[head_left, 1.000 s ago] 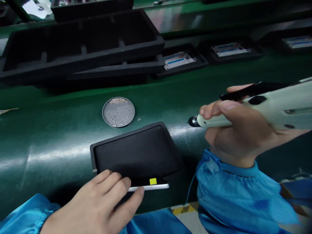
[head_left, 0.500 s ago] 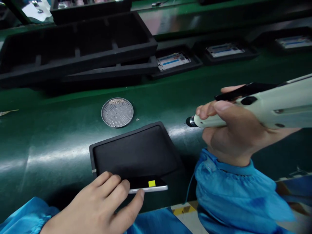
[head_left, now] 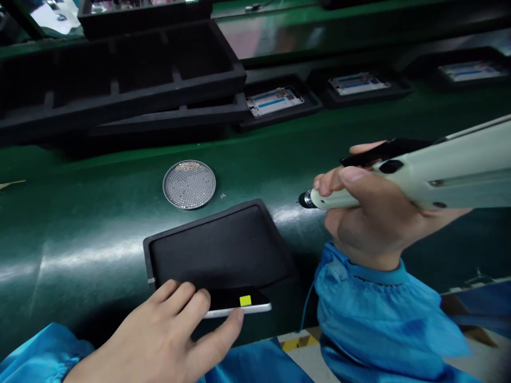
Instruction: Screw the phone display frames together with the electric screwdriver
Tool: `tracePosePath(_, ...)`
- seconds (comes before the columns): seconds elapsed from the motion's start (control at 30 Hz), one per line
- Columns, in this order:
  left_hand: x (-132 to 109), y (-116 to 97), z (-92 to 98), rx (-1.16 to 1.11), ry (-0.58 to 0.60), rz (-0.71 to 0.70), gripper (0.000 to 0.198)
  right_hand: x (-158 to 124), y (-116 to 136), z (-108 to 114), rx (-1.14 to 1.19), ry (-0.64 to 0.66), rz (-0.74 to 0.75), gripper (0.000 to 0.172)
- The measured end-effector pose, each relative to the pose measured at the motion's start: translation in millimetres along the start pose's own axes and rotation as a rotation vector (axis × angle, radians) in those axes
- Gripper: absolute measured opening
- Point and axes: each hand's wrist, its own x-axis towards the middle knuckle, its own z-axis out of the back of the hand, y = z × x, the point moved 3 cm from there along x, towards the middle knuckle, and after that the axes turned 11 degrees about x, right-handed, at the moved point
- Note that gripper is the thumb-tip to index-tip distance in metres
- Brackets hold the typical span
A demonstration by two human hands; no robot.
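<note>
Left hand (head_left: pixel 159 330): here comes the thumb (head_left: pixel 236 320), edging along the silver side until it sits just below the yellow tab (head_left: pixel 245 300); thumb and bent fingers grip the flat device between them.
Flat device (head_left: pixel 257 307): at the near side of the black tray (head_left: pixel 215 239), tilted, silver edge toward the person (the hand hides its left part).
Right hand (head_left: pixel 371 213): wrapped round the pale electric driver (head_left: pixel 471 170), holding it sideways.
Bit tip (head_left: pixel 298 201): pointing left, past the tray's right side, touching neither tray nor device.
Round dish (head_left: pixel 189 184): no action here, small metal pieces gathered at its far side, loose bits (head_left: pixel 222 196) beside it on the green bench (head_left: pixel 99 213).
View: everything slips slightly left (probably the head turning).
Thumb shift: looks like a small adjustment of the hold, and with the driver standing off, the work seems to be between contacts.
</note>
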Motion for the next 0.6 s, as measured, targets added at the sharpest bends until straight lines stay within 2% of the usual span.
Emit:
tracePosePath(0.23,-0.3,-0.5,-0.1,-0.005,0.027,0.01,0.045,-0.2,-1.1,3.4,-0.029,-0.001,0.022,0.015)
tracePosePath(0.43,2.9,0.1,2.4,0.008,0.037,0.015,0.038,-0.8,1.3,-1.7,-0.022,0.011,-0.031,0.014)
tracePosePath(0.6,2.4,0.1,4.8,-0.012,0.043,0.001,0.05,-1.1,3.5,-2.6,-0.041,0.021,-0.029,0.012)
